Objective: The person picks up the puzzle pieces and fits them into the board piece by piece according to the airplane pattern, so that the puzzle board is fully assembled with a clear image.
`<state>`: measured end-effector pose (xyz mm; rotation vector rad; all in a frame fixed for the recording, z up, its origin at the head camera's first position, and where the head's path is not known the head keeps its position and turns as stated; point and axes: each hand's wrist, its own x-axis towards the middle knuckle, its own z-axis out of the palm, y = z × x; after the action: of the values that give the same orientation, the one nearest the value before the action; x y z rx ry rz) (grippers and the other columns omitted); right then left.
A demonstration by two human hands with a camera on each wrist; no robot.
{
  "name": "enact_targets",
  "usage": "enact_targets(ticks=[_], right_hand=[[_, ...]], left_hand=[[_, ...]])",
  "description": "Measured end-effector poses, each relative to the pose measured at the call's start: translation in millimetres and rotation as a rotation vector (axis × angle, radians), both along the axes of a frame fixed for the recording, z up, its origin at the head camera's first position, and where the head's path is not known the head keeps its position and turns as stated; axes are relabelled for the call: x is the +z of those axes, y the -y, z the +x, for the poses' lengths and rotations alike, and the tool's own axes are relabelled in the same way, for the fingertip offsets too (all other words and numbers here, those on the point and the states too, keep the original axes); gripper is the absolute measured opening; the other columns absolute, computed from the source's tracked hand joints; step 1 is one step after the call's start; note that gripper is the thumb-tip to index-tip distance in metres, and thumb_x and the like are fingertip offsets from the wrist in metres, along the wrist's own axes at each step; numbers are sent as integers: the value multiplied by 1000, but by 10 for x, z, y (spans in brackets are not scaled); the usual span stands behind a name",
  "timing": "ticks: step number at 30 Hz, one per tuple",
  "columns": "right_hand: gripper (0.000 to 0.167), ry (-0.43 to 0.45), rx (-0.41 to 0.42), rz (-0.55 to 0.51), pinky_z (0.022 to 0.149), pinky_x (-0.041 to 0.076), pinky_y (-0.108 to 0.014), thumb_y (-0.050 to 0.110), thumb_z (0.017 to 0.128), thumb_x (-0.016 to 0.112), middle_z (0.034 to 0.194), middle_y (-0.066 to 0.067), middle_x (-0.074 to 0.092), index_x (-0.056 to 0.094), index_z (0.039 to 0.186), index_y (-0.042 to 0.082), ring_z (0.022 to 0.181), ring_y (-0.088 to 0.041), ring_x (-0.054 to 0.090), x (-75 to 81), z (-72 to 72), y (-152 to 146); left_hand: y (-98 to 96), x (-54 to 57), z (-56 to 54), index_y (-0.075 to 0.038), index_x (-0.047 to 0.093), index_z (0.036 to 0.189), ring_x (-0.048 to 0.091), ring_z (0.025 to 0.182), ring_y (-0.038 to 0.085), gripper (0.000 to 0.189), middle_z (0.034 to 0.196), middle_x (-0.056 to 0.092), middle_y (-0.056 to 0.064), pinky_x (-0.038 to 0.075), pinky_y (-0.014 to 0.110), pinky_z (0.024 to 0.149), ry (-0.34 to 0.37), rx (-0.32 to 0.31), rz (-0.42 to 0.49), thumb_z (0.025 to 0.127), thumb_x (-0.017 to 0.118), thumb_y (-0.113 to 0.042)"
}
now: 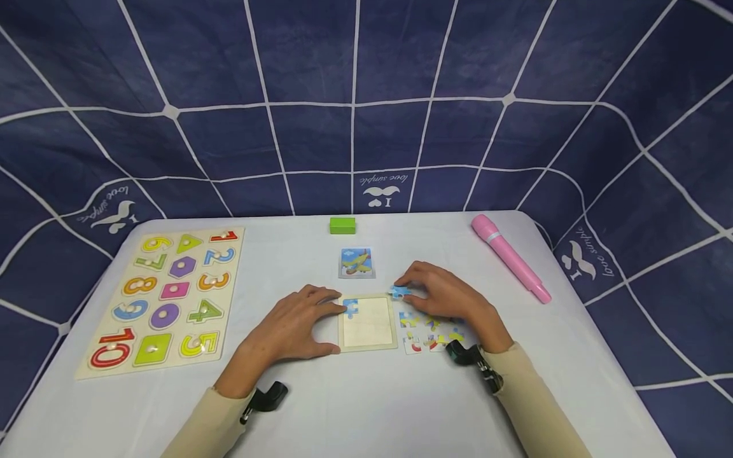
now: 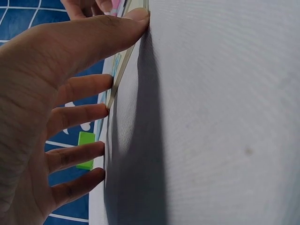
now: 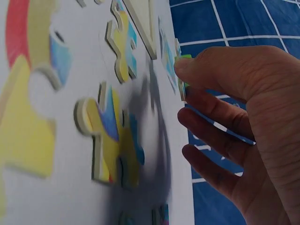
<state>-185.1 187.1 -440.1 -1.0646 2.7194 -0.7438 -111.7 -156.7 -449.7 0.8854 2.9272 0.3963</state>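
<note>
My right hand (image 1: 443, 289) pinches a blue jigsaw puzzle piece (image 1: 400, 292) between thumb and fingers, just above the upper right corner of a square wooden puzzle tray (image 1: 392, 318). In the right wrist view that piece (image 3: 177, 47) shows edge-on, mostly hidden by the thumb. One blue piece (image 1: 350, 309) lies in the tray's upper left corner. My left hand (image 1: 294, 324) rests at the tray's left side with fingers spread. Its thumb (image 2: 137, 14) touches the tray edge near the lower corner. Loose yellow, blue and red puzzle pieces (image 1: 410, 320) lie under and beside my right hand.
A picture card of a yellow airplane (image 1: 356, 263) lies behind the tray, with a green block (image 1: 342, 226) farther back. On the left is a number-and-shape board (image 1: 191, 305). A pink microphone-like stick (image 1: 512, 257) lies at the right. Dark blue checked cloth (image 1: 309, 140) hangs behind the table.
</note>
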Motion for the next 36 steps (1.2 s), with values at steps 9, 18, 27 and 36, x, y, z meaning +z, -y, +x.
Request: enact_targets(ticks=[9, 18, 27, 36], right_hand=[[30, 5, 44, 2, 104, 54, -39, 19, 98, 79, 121, 3, 71, 79, 127, 12, 112, -13, 64, -33, -43, 135], [29, 20, 55, 33, 105, 54, -40, 22, 99, 79, 122, 5, 70, 79, 127, 15, 114, -12, 64, -48, -2, 273], [27, 13, 78, 41, 101, 55, -37, 22, 99, 80, 121, 7, 70, 80, 126, 18, 111, -10, 63, -62, 37, 379], [22, -4, 125, 28, 102, 55, -36, 22, 101, 78, 119, 8, 69, 81, 122, 19, 111, -9, 64, -86, 58, 477]], left_hand=[[2, 8, 3, -29, 74, 141, 54, 139, 25, 77, 154, 60, -3, 53, 54, 105, 10, 6, -2, 75, 92, -64], [4, 2, -2, -29, 74, 140, 55, 138, 25, 76, 153, 61, -3, 54, 53, 103, 2, -3, -3, 75, 92, -64], [8, -3, -11, -30, 74, 140, 55, 138, 25, 76, 153, 61, -3, 54, 53, 104, -8, -1, -4, 75, 92, -64], [8, 2, -11, -29, 74, 140, 54, 138, 25, 75, 153, 61, -4, 54, 53, 103, -2, -5, -2, 76, 91, -65]])
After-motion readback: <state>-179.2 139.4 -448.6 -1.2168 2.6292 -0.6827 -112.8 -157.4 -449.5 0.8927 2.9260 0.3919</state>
